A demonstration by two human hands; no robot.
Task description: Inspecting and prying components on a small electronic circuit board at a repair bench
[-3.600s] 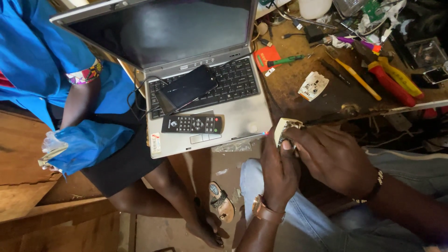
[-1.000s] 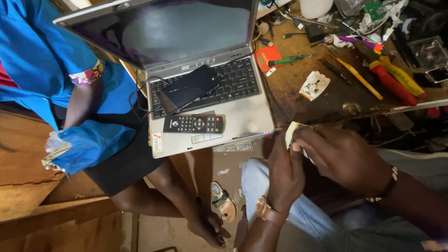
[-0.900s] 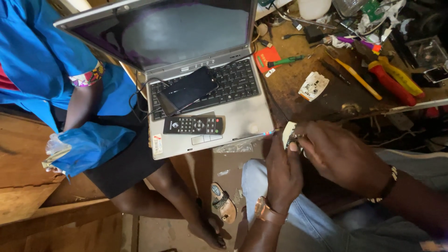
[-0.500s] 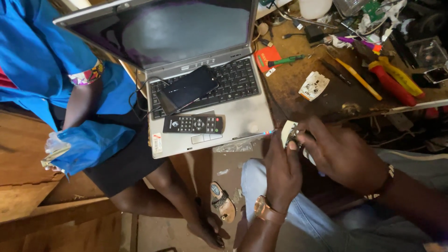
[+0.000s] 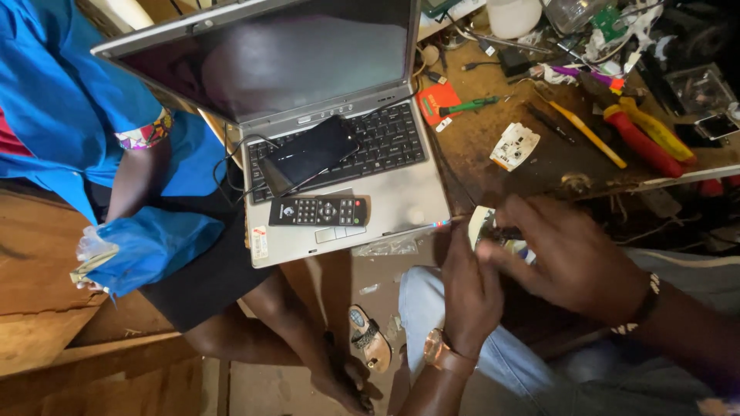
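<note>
My left hand [image 5: 470,293] and my right hand [image 5: 574,258] meet over my lap, just below the workbench edge. Between them they hold a small pale device [image 5: 484,223], mostly hidden by the fingers. My right hand's fingers curl over its top and pinch a thin dark tool against it. A thin rod with a coloured tip [image 5: 443,224] pokes out to the left of my left hand's fingertips. A watch sits on my left wrist, a bracelet on my right.
An open silver laptop [image 5: 401,204] rests partly on the bench, with a black phone [image 5: 308,150] and a remote control [image 5: 320,210] on it. Screwdrivers [image 5: 644,142], a white part [image 5: 515,146] and clutter cover the bench. A person in blue [image 5: 85,115] sits at left.
Both hands have stayed together on the small device. My right hand has shifted its fingers over it and the device has turned a little. The laptop and the seated person have not moved.
</note>
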